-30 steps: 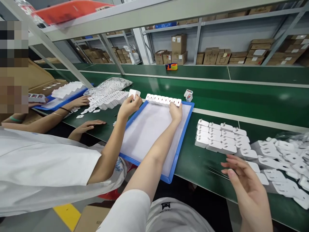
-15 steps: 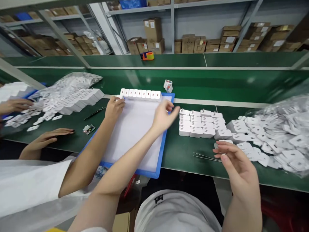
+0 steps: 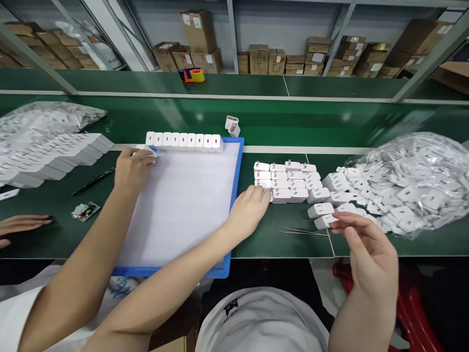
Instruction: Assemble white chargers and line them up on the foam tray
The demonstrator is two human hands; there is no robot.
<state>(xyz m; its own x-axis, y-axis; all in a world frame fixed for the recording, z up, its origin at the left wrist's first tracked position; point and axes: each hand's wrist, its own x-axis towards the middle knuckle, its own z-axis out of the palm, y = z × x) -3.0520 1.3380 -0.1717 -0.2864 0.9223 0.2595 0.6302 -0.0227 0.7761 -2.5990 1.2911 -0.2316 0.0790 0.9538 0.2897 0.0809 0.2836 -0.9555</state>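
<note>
Green table (image 3: 278,122): runs the full width of the station and carries everything below.

Blue-rimmed tray (image 3: 235,190): lies flat on the table with a white liner. It holds one row of white chargers (image 3: 183,140) along the far rim, about nine, though the seams are too small for a firm count. A co-worker's hand (image 3: 132,168) pinches one more charger at the far-left corner.

Clear bag (image 3: 417,176): lies on the right of the table, heaped with white chargers, too many to count.

Block of chargers (image 3: 289,181): on the table just right of the tray, four columns, about four rows.

Right hand (image 3: 368,256): above the near table edge, its fingers (image 3: 342,220) loosely spread, grasping nothing, tips just beside the loose chargers (image 3: 319,215) spilling from the bag.

Left hand (image 3: 251,208): between tray and block, its fingers (image 3: 262,193) curled onto the block's near-left corner. They touch it; whether they clasp a charger cannot be told.

Tweezers (image 3: 304,231): one pair, flat between the two hands.

Two chargers (image 3: 232,125): standing apart beyond the tray's far-right corner.
</note>
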